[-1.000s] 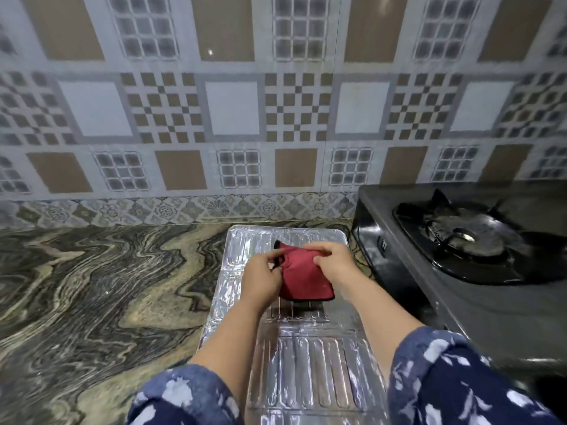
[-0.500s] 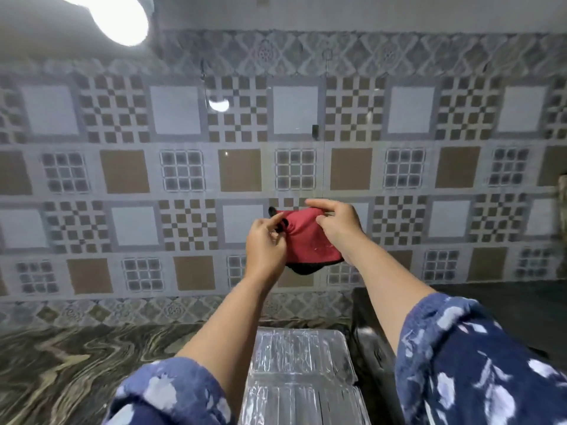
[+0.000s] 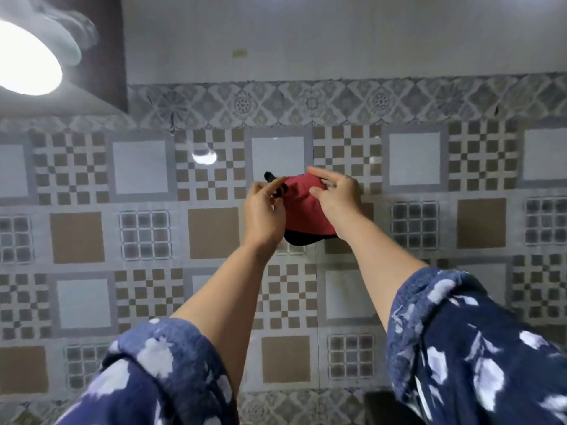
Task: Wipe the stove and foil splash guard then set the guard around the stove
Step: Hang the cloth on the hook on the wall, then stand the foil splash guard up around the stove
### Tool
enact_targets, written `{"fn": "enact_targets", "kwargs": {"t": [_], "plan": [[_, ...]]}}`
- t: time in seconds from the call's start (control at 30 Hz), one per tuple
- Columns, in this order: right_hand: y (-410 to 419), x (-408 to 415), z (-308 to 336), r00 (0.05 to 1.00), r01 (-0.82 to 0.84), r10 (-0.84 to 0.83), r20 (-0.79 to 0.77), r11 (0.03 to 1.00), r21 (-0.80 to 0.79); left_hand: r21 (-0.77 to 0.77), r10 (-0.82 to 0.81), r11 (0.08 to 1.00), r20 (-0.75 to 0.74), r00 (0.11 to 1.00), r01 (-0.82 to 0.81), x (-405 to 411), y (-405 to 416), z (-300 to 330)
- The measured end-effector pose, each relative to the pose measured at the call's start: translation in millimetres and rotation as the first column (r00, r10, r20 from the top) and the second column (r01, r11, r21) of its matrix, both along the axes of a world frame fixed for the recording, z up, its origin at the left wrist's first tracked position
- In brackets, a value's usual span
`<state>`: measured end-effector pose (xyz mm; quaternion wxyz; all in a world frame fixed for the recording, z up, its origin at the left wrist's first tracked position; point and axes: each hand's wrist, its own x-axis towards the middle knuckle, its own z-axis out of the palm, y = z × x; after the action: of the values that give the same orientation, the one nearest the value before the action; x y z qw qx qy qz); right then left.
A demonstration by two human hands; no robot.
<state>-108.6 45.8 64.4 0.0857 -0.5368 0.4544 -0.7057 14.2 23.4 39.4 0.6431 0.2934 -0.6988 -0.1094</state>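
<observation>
A red cloth [image 3: 303, 204] with a black edge and a small black loop is pinched at its left side by the fingers of the left hand [image 3: 265, 211] and gripped along its top right by the right hand [image 3: 336, 200], raised in front of the tiled wall [image 3: 211, 231]. Glossy patterned squares in tan, grey and white are seen there. Blue floral sleeves [image 3: 472, 342] are rolled back. A round lamp [image 3: 26, 61] glows upper left.

Glossy grey, white and brown patterned wall tiles [image 3: 144, 237] under plain pale plaster [image 3: 337, 35]; glaring round lamp [image 3: 24, 62], possibly ceiling-mounted.
</observation>
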Motion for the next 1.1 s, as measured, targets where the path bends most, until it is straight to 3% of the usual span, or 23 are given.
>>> {"fn": "enact_targets", "kwargs": {"t": [0.17, 0.27, 0.37, 0.57, 0.73, 0.83, 0.93, 1.0, 1.1], "plan": [[-39.9, -24.5, 20.3, 0.985, 0.109, -0.118, -0.125, 0.991, -0.074, -0.127, 0.07, 0.99, 0.056, 0.996, -0.063, -21.9, -36.9, 25.7], [-62.2, -35.9, 10.7, 0.922, 0.237, -0.257, -0.29, 0.966, -0.102, -0.078, 0.062, 0.996, 0.148, 0.987, -0.051, -32.4, -56.3, 22.3], [-80.2, -42.4, -11.9, 0.836, 0.337, -0.346, -0.426, 0.936, -0.1, -0.024, 0.151, 0.988, 0.275, 0.95, -0.15, -31.5, -81.3, 8.1], [-93.6, -42.1, -39.3, 0.799, 0.384, -0.417, -0.432, 0.908, -0.167, 0.0, 0.139, 0.989, 0.378, 0.915, -0.15, -27.1, -90.9, -12.1], [-88.4, -27.4, -51.4, 0.808, 0.452, -0.407, -0.426, 0.892, 0.005, 0.168, 0.042, 0.98, 0.371, 0.928, -0.111, -26.9, -69.4, -37.6], [-82.7, -26.1, -70.5, 0.8, 0.524, -0.455, -0.391, 0.848, 0.085, 0.205, 0.062, 0.965, 0.421, 0.905, -0.162, -14.4, -52.4, -51.5], [-51.7, -19.0, -98.8, 0.682, 0.599, -0.467, -0.563, 0.798, 0.063, 0.205, 0.103, 0.947, 0.539, 0.836, -0.248, 14.6, -30.0, -70.7], [-24.7, -9.2, -116.8, 0.654, 0.584, -0.382, -0.653, 0.804, 0.115, 0.229, 0.084, 0.935, 0.601, 0.795, -0.272, 33.7, -13.4, -86.4], [12.0, 16.7, -144.4, 0.692, 0.517, -0.171, -0.701, 0.796, 0.316, 0.273, 0.044, 0.91, 0.684, 0.728, -0.311, 58.7, 14.6, -112.6]]}}
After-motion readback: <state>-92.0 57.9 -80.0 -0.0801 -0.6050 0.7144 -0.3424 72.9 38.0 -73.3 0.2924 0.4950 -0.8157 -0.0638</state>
